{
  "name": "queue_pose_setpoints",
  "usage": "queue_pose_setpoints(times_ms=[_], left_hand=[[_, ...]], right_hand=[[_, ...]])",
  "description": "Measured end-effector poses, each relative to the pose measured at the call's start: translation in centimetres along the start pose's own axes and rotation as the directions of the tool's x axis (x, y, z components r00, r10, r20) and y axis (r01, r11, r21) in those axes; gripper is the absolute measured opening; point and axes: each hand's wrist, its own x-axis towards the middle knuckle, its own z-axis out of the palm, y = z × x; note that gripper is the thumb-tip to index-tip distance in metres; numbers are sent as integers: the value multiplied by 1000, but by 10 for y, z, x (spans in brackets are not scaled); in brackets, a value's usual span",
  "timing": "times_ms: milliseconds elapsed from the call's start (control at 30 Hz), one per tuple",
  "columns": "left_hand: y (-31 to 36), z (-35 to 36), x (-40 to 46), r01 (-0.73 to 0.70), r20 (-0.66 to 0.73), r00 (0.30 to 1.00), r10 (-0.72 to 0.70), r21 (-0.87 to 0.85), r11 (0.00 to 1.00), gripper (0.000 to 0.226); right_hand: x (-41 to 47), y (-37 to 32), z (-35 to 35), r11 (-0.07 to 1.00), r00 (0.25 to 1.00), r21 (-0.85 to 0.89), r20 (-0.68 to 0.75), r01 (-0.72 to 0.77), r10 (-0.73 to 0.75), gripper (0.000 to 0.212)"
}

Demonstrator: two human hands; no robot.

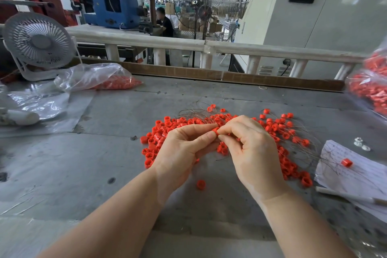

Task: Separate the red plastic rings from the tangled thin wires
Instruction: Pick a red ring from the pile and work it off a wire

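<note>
A spread of small red plastic rings [276, 130] lies on the grey table [109, 153], mixed with thin brownish wires [194, 114] that fan out to the back and right. My left hand [184, 151] and my right hand [249, 148] meet over the middle of the pile. Their fingertips pinch one red ring [215, 131] between them, with a few more rings and wire strands hanging just below. One loose ring [201, 184] lies alone near my left wrist. Another single ring [346, 162] rests on the paper at the right.
A written paper sheet [360, 176] and a pen lie at the right. Clear plastic bags of red rings sit at the back left [109, 79] and at the far right [372, 90]. A white desk fan [37, 42] stands at the back left. A person sits in the background.
</note>
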Motion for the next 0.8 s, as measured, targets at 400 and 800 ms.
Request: queue_pose_setpoints(times_ms=[400, 800], left_hand=[[0, 1, 0, 47, 21, 999, -46, -58, 997, 22], [-1, 1, -1, 24, 20, 1000, -24, -25, 999, 18]], right_hand=[[-1, -1, 1, 999, 999, -38, -10, -36, 36, 5], [0, -3, 2, 998, 998, 16, -4, -57, 57, 6]])
